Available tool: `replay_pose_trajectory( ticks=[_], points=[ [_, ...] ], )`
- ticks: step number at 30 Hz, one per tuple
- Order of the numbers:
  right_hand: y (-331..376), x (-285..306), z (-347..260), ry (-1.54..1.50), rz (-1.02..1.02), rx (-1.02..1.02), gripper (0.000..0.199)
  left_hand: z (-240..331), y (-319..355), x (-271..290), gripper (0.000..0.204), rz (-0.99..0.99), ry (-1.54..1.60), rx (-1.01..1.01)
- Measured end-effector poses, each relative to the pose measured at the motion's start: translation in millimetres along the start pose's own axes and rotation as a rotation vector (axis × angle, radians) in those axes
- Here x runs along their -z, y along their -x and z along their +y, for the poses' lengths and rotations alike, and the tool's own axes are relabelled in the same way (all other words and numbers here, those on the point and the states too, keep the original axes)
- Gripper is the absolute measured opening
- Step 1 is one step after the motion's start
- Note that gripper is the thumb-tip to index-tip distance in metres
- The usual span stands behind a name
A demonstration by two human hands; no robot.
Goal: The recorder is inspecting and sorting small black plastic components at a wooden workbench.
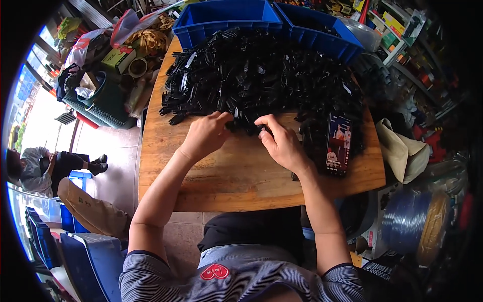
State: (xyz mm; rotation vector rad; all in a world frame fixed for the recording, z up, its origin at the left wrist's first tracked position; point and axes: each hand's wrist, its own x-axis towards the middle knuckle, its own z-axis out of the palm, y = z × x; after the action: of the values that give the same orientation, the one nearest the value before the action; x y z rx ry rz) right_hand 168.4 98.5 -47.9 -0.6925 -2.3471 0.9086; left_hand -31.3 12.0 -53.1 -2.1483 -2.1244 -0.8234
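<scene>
Both hands pinch black parts: left hand (205, 135) and right hand (283, 143), pile (261, 75) at 12 o'clock on the surface (236, 176).

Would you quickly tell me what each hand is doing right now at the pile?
Left hand: fingers curled, pinching small black parts at the pile's edge.
Right hand: fingers curled on a black part there.

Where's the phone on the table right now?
The phone lies at the wooden table's right side, beside the right hand, on the black parts pile's edge.
</scene>
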Motion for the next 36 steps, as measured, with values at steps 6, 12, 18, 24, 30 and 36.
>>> replay_pose_trajectory(
  ticks=[6,12,18,24,30,36],
  points=[
    [-1,0,-3,0.019,-0.012,-0.062,0.018,13,2,18,0.021,-0.171,0.437,-0.154],
    [-3,5,-2,0.07,0.107,0.087,0.015,-23,-5,20,0.01,0.204,0.245,0.096],
    [-10,-35,-2,0.313,0.062,0.369,0.018,-12,-5,6,0.013,0.059,-0.009,0.117],
    [1,-9,-4,0.233,-0.18,0.115,0.01,-25,0,12,0.017,0.009,-0.04,0.153],
    [1,19,-10,-0.133,-0.032,-0.084,0.024,15,1,17,0.038,-0.039,0.604,0.136],
    [2,5,-22,-0.61,0.096,-0.049,0.026,52,8,7,0.042,-0.024,0.878,0.1]
  ],
)
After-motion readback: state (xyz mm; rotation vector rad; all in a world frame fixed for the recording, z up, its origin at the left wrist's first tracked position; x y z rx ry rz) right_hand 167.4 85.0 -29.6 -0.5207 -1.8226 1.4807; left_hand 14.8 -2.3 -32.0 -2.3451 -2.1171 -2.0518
